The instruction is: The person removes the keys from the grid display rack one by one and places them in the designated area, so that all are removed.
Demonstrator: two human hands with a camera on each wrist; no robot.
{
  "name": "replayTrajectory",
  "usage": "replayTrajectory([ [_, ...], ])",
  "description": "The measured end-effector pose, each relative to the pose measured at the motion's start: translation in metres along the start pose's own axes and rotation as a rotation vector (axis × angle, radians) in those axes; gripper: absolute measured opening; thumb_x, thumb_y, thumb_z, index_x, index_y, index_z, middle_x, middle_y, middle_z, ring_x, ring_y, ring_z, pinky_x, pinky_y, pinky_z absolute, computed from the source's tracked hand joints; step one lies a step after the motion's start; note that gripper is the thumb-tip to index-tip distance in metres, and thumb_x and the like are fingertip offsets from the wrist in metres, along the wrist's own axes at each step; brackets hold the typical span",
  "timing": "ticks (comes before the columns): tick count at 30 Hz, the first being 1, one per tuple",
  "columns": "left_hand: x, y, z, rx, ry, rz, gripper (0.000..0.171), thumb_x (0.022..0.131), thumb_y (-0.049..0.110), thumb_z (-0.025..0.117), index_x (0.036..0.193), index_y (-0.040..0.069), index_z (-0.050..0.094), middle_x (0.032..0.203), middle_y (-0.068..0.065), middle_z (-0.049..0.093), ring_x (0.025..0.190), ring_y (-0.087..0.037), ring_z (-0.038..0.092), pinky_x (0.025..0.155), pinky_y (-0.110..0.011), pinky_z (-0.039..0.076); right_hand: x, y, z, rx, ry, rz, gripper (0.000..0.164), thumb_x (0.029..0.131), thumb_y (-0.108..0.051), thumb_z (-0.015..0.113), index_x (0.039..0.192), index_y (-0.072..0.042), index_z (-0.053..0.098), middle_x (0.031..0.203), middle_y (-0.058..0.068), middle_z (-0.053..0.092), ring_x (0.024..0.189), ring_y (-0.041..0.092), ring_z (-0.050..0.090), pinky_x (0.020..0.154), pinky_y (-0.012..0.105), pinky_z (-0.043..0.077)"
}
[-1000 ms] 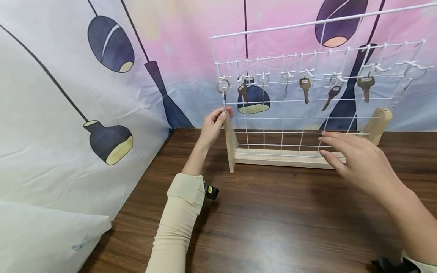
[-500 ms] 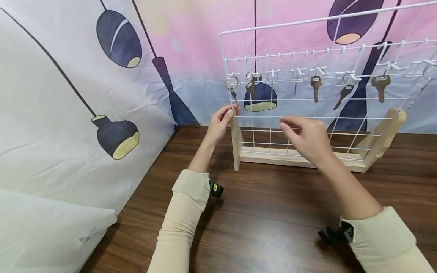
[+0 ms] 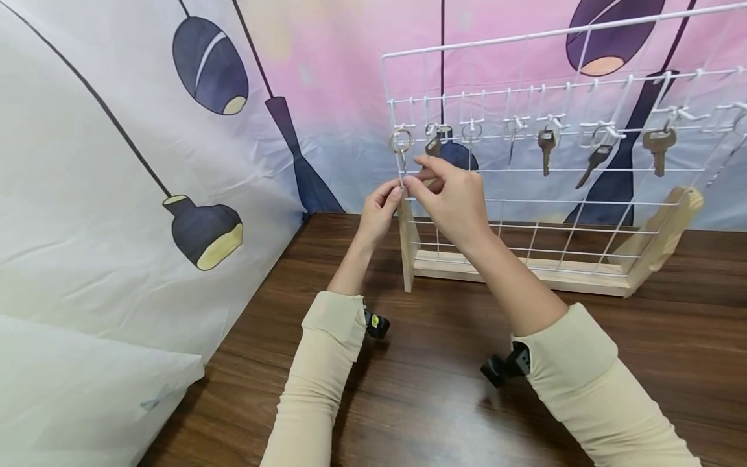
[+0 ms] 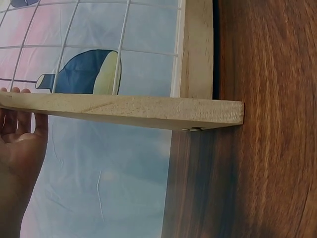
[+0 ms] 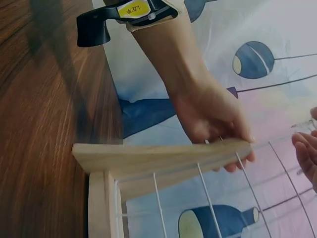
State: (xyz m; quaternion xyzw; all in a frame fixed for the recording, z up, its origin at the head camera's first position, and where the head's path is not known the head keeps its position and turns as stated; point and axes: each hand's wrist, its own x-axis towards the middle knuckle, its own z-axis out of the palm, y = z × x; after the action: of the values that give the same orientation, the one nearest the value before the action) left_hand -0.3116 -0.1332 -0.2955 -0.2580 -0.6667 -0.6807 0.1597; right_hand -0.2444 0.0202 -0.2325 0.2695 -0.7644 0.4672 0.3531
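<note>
A white wire grid rack [image 3: 502,202] on a wooden stand has keys hanging from hooks. My left hand [image 3: 376,211] grips the top of its left wooden post [image 3: 406,250], also seen in the left wrist view, where the fingers of the left hand [image 4: 22,144] curl over the post [image 4: 124,109]. At the leftmost hook hangs a key [image 3: 403,161] on a ring [image 3: 401,140], seen nearly edge-on. Beside it is my right hand [image 3: 455,201], thumb and forefinger apart. In the right wrist view only fingertips of the right hand [image 5: 307,156] show, near the hanging key.
More keys hang along the rack, including a brass-coloured key [image 3: 546,150], a tilted key [image 3: 595,165] and another key [image 3: 659,149]. The right wooden post [image 3: 671,227] stands at the far end. Behind is a printed cloth [image 3: 327,78]; the dark wooden table [image 3: 432,389] lies below.
My right hand has moved left across the front of the rack to the leftmost key. The left hand stays on the post. The head view has shifted slightly; the leftmost key has swung a little.
</note>
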Motion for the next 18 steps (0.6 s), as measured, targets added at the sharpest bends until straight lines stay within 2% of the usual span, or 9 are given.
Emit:
replayTrajectory([
  [3,0.0,0.002,0.0,0.028,0.017,-0.007,0.029,0.096,-0.003,0.041,0.12,-0.018,0.047,0.116,-0.03,0.052,0.093,-0.006,0.052,0.086,-0.025,0.044,0.007,-0.005,0.01,0.008,0.021,0.01,0.031,0.085,-0.019,0.068,0.11,0.0,0.066,0.084,0.01,0.07,0.063,0.018,0.065,0.05,0.023,0.045],
  [8,0.003,0.001,0.004,0.016,0.037,-0.029,0.029,0.095,-0.003,0.042,0.119,-0.019,0.047,0.115,-0.027,0.053,0.094,-0.006,0.051,0.085,-0.023,0.044,0.019,-0.011,0.015,-0.018,-0.003,0.093,0.026,0.085,-0.015,0.066,0.106,0.001,0.068,0.082,0.011,0.069,0.069,0.02,0.066,0.055,0.03,0.05],
  [12,0.005,0.0,0.004,0.008,0.037,-0.024,0.029,0.095,-0.004,0.042,0.119,-0.019,0.047,0.116,-0.027,0.053,0.094,-0.005,0.051,0.085,-0.024,0.044,0.022,-0.014,0.018,-0.009,0.003,0.141,0.02,0.085,-0.009,0.063,0.1,0.001,0.069,0.077,0.011,0.069,0.067,0.02,0.064,0.055,0.026,0.047],
  [18,0.001,-0.002,0.003,0.038,0.055,-0.013,0.028,0.095,-0.004,0.042,0.117,-0.02,0.048,0.115,-0.031,0.053,0.093,-0.004,0.052,0.085,-0.022,0.044,0.014,-0.018,0.014,0.068,0.018,0.19,0.02,0.084,-0.005,0.062,0.101,0.001,0.069,0.074,0.011,0.067,0.061,0.018,0.06,0.051,0.018,0.041],
])
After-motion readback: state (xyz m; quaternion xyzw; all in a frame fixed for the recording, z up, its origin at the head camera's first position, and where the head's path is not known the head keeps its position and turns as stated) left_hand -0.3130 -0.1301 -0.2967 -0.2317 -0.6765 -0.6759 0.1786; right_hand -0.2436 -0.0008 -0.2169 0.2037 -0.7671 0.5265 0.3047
